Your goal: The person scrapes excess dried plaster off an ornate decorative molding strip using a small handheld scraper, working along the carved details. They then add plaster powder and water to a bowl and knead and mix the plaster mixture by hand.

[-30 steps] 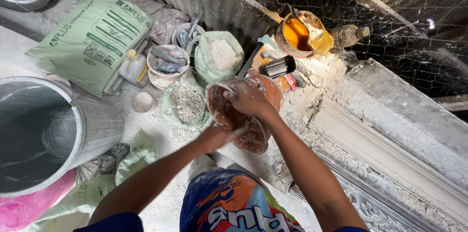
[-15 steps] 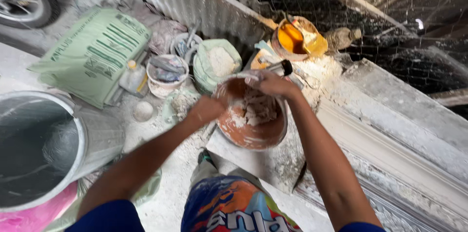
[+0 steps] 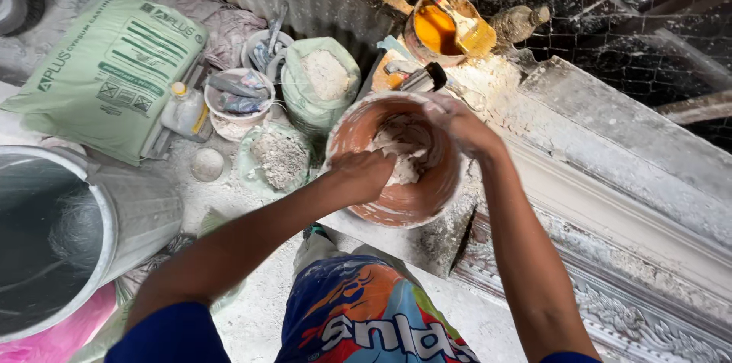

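Observation:
A flexible orange-brown rubber bowl (image 3: 396,207) smeared with white plaster sits in front of me at the centre of the head view. Inside it lies a lump of wet white plaster (image 3: 402,151). My left hand (image 3: 366,172) reaches into the bowl from its near left rim, fingers curled into the plaster. At the far right rim my right hand (image 3: 461,125) grips the edge, its fingers coated in white paste. Both forearms stretch up from the bottom of the view.
A long white moulded cornice (image 3: 610,203) runs diagonally at right. An orange pot with a brush (image 3: 442,27) stands behind the bowl. Left are a green sack (image 3: 107,73), an open powder bag (image 3: 320,81), small tubs (image 3: 236,100) and a large grey bucket (image 3: 69,233).
The bowl was held tilted up in both hands; it has come down level. My left hand went inside into the plaster and my right hand shifted to the far rim.

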